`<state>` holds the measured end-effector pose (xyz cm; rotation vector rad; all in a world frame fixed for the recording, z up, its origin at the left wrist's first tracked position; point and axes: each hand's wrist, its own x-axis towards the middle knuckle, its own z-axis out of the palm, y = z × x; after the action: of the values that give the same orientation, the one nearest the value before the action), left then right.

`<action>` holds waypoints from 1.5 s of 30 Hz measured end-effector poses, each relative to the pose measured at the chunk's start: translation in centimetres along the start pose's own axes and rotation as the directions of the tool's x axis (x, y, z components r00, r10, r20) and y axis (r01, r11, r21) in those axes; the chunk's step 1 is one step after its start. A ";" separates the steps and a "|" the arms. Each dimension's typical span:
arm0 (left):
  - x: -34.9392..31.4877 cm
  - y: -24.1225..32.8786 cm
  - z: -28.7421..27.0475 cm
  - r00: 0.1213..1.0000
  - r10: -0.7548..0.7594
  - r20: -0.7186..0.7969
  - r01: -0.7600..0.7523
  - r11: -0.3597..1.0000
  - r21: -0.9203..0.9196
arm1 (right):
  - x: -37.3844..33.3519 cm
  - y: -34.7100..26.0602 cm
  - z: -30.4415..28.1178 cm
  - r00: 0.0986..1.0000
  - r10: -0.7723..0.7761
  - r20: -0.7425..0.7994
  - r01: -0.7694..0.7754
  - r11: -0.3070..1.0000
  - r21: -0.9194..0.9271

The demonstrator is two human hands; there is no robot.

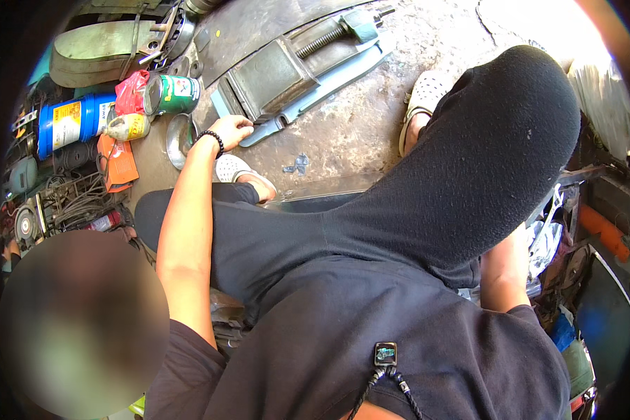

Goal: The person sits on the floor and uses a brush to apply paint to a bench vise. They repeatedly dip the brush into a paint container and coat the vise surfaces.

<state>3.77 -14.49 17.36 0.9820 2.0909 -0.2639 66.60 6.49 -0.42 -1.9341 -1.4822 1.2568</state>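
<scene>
A large machine vise in grey-blue metal lies on the stained ground ahead, its threaded screw pointing to the far right. My left hand, with a dark bead bracelet at the wrist, reaches to the vise's near left corner. Its fingers are bent and close together at that corner; whatever they pinch, if anything, is too small to make out. Just left of this hand stands a shiny round metal ring or dish. My right forearm goes down behind my raised right thigh, which hides the right hand.
At the left crowd a green can, a red plastic bag, a blue bucket, a yellow container and an orange box. A belt-guarded machine stands far left. Metal scraps and an orange cylinder lie right.
</scene>
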 end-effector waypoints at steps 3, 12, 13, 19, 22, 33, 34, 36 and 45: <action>0.0 0.0 -0.2 1.000 -0.013 -0.011 0.013 1.000 -0.002 | -1.0 1.1 -2.0 0.999 0.045 -0.022 -0.045 0.999 0.002; 0.0 -0.3 0.9 0.999 0.006 -0.042 -0.006 1.000 -0.011 | 0.2 1.0 -3.7 0.993 0.065 -0.094 -0.067 0.998 -0.019; -0.1 -0.5 1.0 0.999 -0.014 -0.038 0.013 1.000 -0.014 | 0.5 0.8 -3.7 0.993 0.062 -0.101 -0.064 0.998 -0.018; -0.5 -1.5 1.3 0.996 -0.082 -0.026 0.080 0.995 -0.052 | 3.5 -1.1 -3.3 0.981 0.041 -0.188 -0.044 0.999 -0.009; -0.5 -2.1 1.3 0.998 -0.056 -0.041 0.054 0.998 -0.044 | 5.5 -3.2 -2.5 0.966 0.021 -0.256 -0.028 0.999 -0.021; -1.3 -1.2 0.7 0.991 0.010 -0.130 -0.033 0.984 -0.177 | 16.1 -17.6 -2.7 0.777 -0.370 -0.509 0.090 0.866 -0.492; -1.5 -0.9 0.8 0.993 0.002 -0.121 -0.022 0.986 -0.164 | 16.4 -18.7 -2.8 0.818 -0.368 -0.442 0.083 0.836 -0.542; -2.0 -0.4 0.9 0.995 -0.034 -0.092 0.019 0.987 -0.161 | 17.2 -20.5 -2.6 0.859 -0.351 -0.373 0.048 0.780 -0.624; -1.7 -0.5 2.3 0.990 0.095 -0.108 -0.101 0.994 -0.043 | 20.3 -21.4 -0.1 0.980 -0.174 0.092 0.183 0.633 -0.752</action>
<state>5.39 -16.87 16.99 1.0872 2.1263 -0.1132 55.58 32.74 7.34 -2.1432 -2.4146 0.5551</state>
